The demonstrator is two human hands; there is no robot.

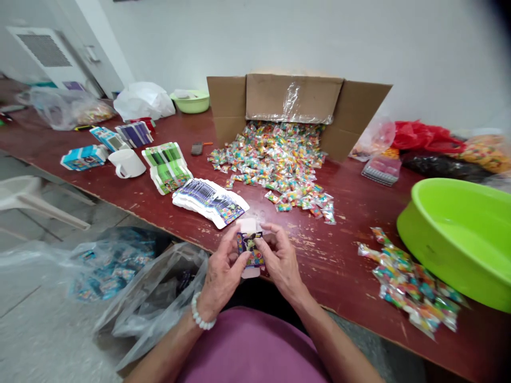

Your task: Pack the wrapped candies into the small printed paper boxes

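Observation:
Between my two hands is a small printed candy box (251,250), dark purple with a cartoon figure, its white end flaps sticking out at top and bottom. My left hand (225,268) grips its left side, thumb on the front. My right hand (279,258) holds the right side, thumb pressed on the front too. Just beyond lies a fanned stack of flat purple boxes (209,199). Past it, wrapped candies (279,159) spill out of a cardboard carton (295,96) tipped on its side.
On the left stand green flat boxes (167,167), a white mug (126,163) and blue boxes (83,158). A green basin (459,244) and a smaller candy pile (411,287) are at right. Below the table edge, an open plastic-lined box (155,303) sits at left.

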